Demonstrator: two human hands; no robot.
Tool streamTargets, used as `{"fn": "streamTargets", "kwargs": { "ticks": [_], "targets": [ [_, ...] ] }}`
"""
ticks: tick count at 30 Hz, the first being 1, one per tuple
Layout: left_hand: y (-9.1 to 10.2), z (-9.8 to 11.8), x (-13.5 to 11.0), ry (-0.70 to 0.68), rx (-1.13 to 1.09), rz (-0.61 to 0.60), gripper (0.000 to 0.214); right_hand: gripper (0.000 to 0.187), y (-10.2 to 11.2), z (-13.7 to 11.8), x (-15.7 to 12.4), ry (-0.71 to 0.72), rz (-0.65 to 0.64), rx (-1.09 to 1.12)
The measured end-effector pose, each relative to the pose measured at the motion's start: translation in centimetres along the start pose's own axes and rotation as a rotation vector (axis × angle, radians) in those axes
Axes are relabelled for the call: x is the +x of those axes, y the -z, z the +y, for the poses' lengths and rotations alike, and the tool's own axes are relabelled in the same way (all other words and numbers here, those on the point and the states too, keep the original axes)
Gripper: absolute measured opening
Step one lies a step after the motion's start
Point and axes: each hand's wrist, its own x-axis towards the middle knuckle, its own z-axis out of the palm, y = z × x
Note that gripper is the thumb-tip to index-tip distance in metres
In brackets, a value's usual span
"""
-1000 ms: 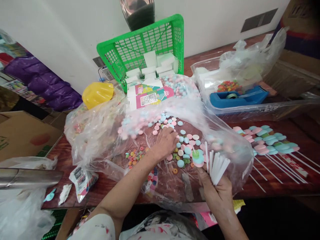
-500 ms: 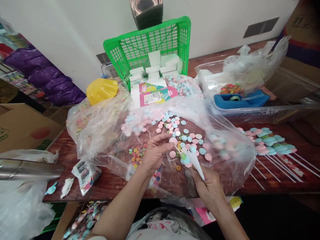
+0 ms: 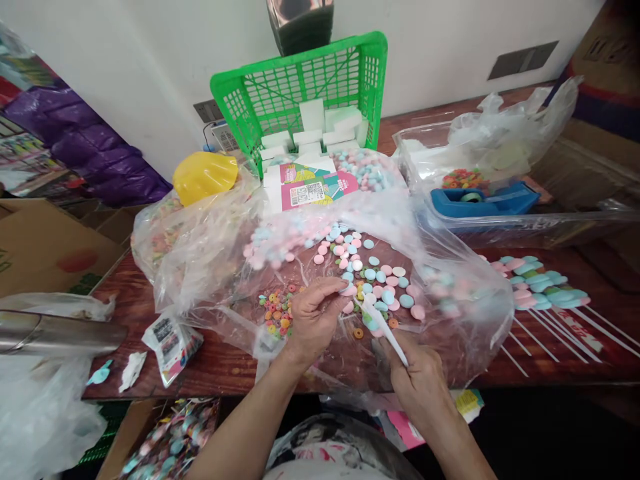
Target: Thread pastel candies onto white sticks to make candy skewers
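Observation:
My left hand (image 3: pixel 315 317) is closed in a pinch, with a pink candy disc (image 3: pixel 351 291) at its fingertips. In my right hand (image 3: pixel 417 373), the fingers are wrapped round a long white bundle that looks like white sticks (image 3: pixel 393 342), slanting up to the left. Blue and green candies (image 3: pixel 371 323) sit close to its upper end, partly hidden; I cannot tell how they are fixed. Around both hands, loose pink and blue candy discs (image 3: pixel 407 301) lie on a clear plastic bag (image 3: pixel 465 353). Small coloured candy rings (image 3: pixel 275 312) lie to the left of my left hand.
Candies on white sticks (image 3: pixel 545 287) lie at the right of the wooden table (image 3: pixel 200 373). Behind stand a green basket (image 3: pixel 300 73) with white boxes and a clear bin (image 3: pixel 590 217) with a blue tape dispenser (image 3: pixel 480 202). A metal flask (image 3: pixel 60 333) lies left.
The left fingertips have moved slightly down and right with the pink candy, closer to the white sticks. The upper end of the white sticks has swung a little left.

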Motion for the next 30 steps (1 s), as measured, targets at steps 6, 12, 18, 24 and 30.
{"fn": "streamTargets", "kwargs": {
  "ticks": [6, 12, 18, 24, 30],
  "targets": [
    [0.0, 0.1, 0.3, -0.284, 0.250, -0.172, 0.021, 0.026, 0.0, 0.2, -0.1, 0.046, 0.023, -0.035],
    [0.4, 0.1, 0.3, -0.354, 0.378, -0.266, 0.028, 0.025, 0.0, -0.2, 0.0, 0.066, -0.010, -0.009],
    [0.6, 0.5, -0.3, -0.458, 0.437, -0.319, 0.030, 0.028, -0.3, 0.0, 0.3, -0.003, -0.036, 0.005],
    [0.0, 0.5, -1.0, -0.377, 0.362, -0.308, 0.029, 0.030, -0.8, -0.5, 0.8, -0.077, -0.030, 0.217],
    [-0.4, 1.1, -1.0, -0.025, -0.054, -0.146, 0.047, 0.028, -0.7, 0.2, 0.7, -0.212, -0.046, 0.421]
  ]
}}
